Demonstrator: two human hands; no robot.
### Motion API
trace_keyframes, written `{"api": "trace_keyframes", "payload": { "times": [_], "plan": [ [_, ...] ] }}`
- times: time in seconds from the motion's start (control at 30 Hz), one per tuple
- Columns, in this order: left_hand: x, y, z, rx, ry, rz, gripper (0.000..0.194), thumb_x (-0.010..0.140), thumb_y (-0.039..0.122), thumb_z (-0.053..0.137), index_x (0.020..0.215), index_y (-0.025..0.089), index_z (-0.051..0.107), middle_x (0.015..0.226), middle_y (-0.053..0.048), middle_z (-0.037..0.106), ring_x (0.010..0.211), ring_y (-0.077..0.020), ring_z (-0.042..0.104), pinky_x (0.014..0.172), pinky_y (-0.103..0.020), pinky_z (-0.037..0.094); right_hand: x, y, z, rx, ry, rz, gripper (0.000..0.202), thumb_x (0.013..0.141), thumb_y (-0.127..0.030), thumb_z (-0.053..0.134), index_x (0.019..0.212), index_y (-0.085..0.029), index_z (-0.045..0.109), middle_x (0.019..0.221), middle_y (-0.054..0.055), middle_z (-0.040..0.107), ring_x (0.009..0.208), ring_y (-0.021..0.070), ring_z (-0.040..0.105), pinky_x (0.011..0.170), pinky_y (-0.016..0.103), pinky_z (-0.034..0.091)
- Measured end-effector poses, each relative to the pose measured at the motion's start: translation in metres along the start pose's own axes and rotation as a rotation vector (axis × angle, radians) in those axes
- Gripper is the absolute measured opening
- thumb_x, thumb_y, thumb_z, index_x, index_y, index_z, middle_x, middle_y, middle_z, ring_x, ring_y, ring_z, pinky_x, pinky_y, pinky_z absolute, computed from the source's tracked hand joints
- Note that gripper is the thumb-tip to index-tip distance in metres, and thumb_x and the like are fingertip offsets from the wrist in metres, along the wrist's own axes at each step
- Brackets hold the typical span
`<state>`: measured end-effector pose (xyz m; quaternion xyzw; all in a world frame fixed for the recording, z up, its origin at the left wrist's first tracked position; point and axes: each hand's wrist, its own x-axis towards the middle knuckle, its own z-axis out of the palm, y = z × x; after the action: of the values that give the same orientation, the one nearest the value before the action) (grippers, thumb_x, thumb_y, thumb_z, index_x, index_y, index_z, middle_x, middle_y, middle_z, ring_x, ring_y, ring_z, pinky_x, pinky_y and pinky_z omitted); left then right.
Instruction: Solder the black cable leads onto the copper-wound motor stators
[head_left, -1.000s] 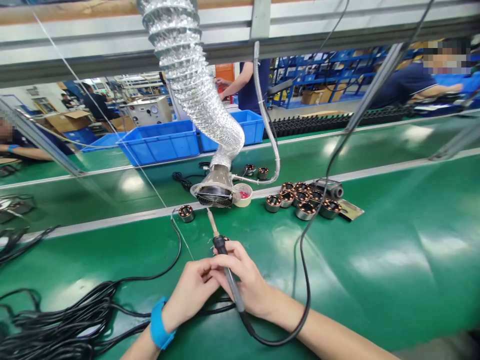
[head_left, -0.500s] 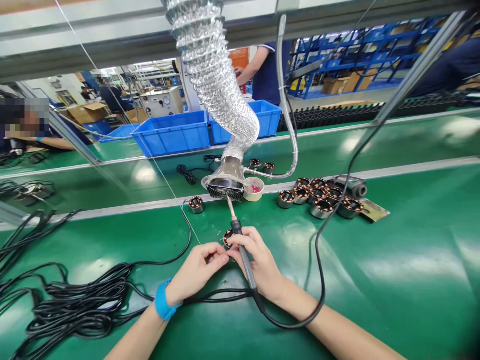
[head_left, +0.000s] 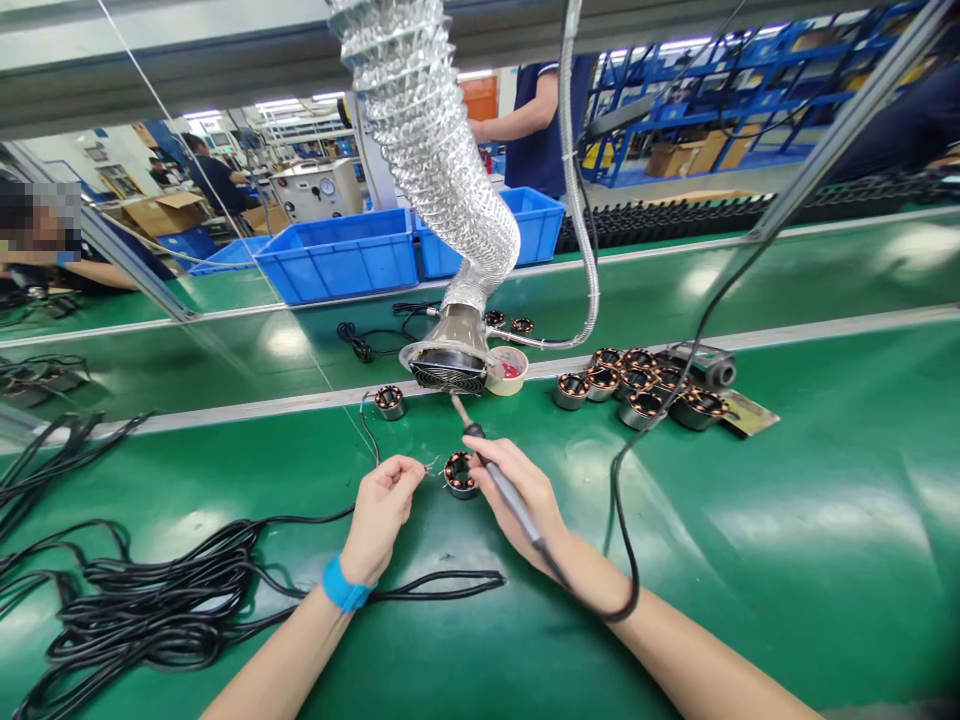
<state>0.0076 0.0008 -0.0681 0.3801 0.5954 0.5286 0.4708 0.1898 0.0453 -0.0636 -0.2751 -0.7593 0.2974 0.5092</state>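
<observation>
My left hand [head_left: 382, 510], with a blue band at the wrist, is closed in a pinch on thin wires [head_left: 430, 467] whose bare ends point right. Just beyond them a stator [head_left: 460, 475] with copper windings rests on the green mat. My right hand [head_left: 521, 495] is wrapped round a soldering iron [head_left: 517, 495], its tip pointing up and away beneath the fume extractor hood [head_left: 448, 368]. Fingertips of that hand reach the stator's right side. Another stator [head_left: 389, 402] sits farther back on the left, near a cable end.
Coiled black cables [head_left: 150, 590] cover the left of the mat. Several stators [head_left: 602, 383] cluster at the back right beside a metal housing [head_left: 701, 365]. A tape roll [head_left: 508, 372] stands by the hood. Blue bins [head_left: 337, 265] and a person [head_left: 544, 120] are beyond.
My hands have moved apart. The left has drawn slightly left and up with the wires; the right has shifted right with the soldering iron, uncovering more of the stator. The camera view has shifted slightly.
</observation>
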Motion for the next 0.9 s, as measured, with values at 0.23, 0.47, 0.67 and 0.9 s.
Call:
{"api": "trace_keyframes", "payload": {
  "times": [0.23,0.47,0.67,0.9],
  "plan": [
    [0.002,-0.002,0.003,-0.043,-0.007,-0.035,0.027,0.081,0.042,0.066,0.082,0.016,0.059,0.054,0.009,0.029,0.044,-0.0041,0.017,0.04,-0.018,0.012,0.005,-0.02,-0.014,-0.036,-0.018,-0.012,0.02,0.095,-0.019,0.045,0.098,-0.021,0.065,0.084,0.001,0.072,0.076,0.0129,0.068,0.077,0.026,0.054],
    [0.001,-0.002,0.003,-0.049,-0.001,-0.04,0.028,0.08,0.043,0.067,0.08,0.015,0.059,0.053,0.009,0.028,0.044,-0.0038,0.017,0.04,-0.018,0.012,0.003,-0.021,-0.013,-0.099,-0.079,-0.019,0.021,0.095,-0.021,0.045,0.094,-0.02,0.066,0.08,0.001,0.073,0.074,0.0136,0.069,0.077,0.026,0.054],
    [0.002,-0.001,0.004,-0.05,-0.002,-0.038,0.028,0.081,0.043,0.066,0.081,0.016,0.059,0.054,0.009,0.028,0.044,-0.004,0.017,0.04,-0.017,0.013,0.001,-0.016,-0.01,-0.069,-0.081,0.018,0.022,0.096,-0.024,0.045,0.095,-0.021,0.066,0.079,0.001,0.071,0.073,0.0135,0.068,0.074,0.026,0.053],
    [0.001,-0.001,0.004,-0.037,-0.009,-0.037,0.029,0.081,0.044,0.066,0.082,0.016,0.058,0.054,0.01,0.027,0.044,-0.0041,0.017,0.039,-0.017,0.013,-0.002,-0.01,-0.011,0.027,0.013,0.106,0.026,0.098,-0.031,0.042,0.097,-0.023,0.067,0.06,-0.001,0.061,0.066,0.0162,0.067,0.065,0.029,0.055]
  ]
}}
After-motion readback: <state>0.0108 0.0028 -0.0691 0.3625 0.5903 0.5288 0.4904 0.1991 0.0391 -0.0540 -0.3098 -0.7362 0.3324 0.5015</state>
